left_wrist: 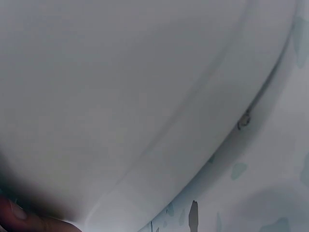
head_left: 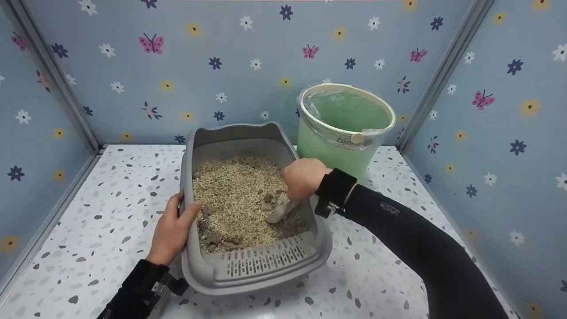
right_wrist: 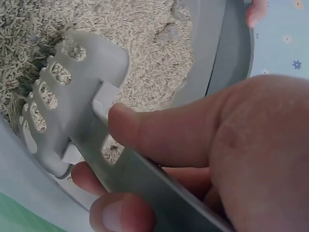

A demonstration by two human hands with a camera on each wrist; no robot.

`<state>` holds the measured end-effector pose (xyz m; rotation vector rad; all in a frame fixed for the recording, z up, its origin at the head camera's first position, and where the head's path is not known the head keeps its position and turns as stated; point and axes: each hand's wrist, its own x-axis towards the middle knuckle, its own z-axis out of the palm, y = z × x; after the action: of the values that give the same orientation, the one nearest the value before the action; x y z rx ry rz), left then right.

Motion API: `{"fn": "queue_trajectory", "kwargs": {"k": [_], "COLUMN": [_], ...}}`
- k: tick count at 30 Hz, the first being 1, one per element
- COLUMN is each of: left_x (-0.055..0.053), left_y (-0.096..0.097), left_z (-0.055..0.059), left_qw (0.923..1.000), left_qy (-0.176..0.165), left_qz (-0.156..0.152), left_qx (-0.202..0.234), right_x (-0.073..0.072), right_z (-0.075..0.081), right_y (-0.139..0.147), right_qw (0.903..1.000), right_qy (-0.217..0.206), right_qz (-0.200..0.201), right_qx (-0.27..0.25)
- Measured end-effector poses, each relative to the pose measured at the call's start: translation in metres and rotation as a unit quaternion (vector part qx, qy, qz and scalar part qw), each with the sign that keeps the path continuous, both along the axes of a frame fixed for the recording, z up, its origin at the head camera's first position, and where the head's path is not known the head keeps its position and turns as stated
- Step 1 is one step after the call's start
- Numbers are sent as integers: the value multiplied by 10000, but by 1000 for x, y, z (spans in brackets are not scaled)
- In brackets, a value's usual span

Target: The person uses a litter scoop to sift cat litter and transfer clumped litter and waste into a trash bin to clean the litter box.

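Observation:
A grey litter box (head_left: 257,283) holds pale pellet litter (head_left: 234,190) with darker clumps along its left and front parts. My right hand (head_left: 305,177) grips the handle of a slotted grey litter scoop (right_wrist: 82,92), thumb on top and fingers curled beneath. The scoop's head rests in the litter near the box's right wall, its toothed edge partly sunk among dark bits. On the opposite side, my left hand (head_left: 172,226) holds the box's left rim, thumb over the edge and fingers outside. The left wrist view shows mostly the box's smooth outer wall (left_wrist: 120,96).
Behind the box to the right stands a green bin (head_left: 332,153) with a cream rim and a clear liner. The speckled white tabletop (head_left: 110,199) is enclosed by flower-patterned blue panels (head_left: 248,40) at the back and both sides.

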<state>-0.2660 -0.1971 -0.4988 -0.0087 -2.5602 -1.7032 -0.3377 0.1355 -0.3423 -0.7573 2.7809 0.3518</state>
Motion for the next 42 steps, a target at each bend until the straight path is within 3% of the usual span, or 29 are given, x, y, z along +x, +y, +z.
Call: {"fn": "queue_trajectory", "kwargs": {"k": [10,17,26,32,42], "left_x": [1,-1,-1,-1,0], "left_y": [0,1,1,2,1], "left_z": [1,1,2,2,3], "left_qw": [9999,9999,10000,10000,10000], "left_qy": [-102,-94,-32,-21,-88], "left_qz": [9,-15,-32,-26,26], "left_qx": [43,73,51,77,29], "right_x": [-1,-1,-6,-18,-42], "right_z": [-20,-28,-41,-50,-76], "right_y": [-2,-11,-19,-26,-31], "right_qw": [9995,9995,9992,9999,9968], "right_qy": [228,207,257,70,73], "right_qz": [-16,247,209,-3,-450], "right_qx": [-204,73,201,83,-659]}}
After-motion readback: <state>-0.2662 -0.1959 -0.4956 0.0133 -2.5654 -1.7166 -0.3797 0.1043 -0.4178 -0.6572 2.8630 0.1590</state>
